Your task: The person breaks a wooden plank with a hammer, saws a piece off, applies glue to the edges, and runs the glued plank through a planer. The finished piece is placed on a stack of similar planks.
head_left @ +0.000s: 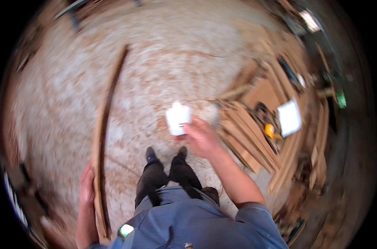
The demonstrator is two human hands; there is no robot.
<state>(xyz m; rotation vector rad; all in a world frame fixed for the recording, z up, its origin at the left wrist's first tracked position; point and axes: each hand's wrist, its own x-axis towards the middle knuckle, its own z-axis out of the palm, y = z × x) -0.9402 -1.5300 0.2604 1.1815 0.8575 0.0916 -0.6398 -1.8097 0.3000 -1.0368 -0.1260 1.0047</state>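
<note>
My left hand [87, 184] is closed on a long, narrow wooden board [101, 124], which stretches away from my left side over the floor. Its fingers are partly hidden behind the wood. In front of my body, my right hand [200, 136] pinches a small white object [178, 119] at its right edge. Glare washes out most of it; it looks like a packet or a folded paper with a few dark marks. Blur softens both hands.
To the right lies a pile of wooden boards [246, 133]. On it rest a yellow tool, perhaps a tape measure [272, 131], and a white sheet [289, 118]. Pale dust and shavings cover the floor [167, 62]. Dark clutter lines the left rim.
</note>
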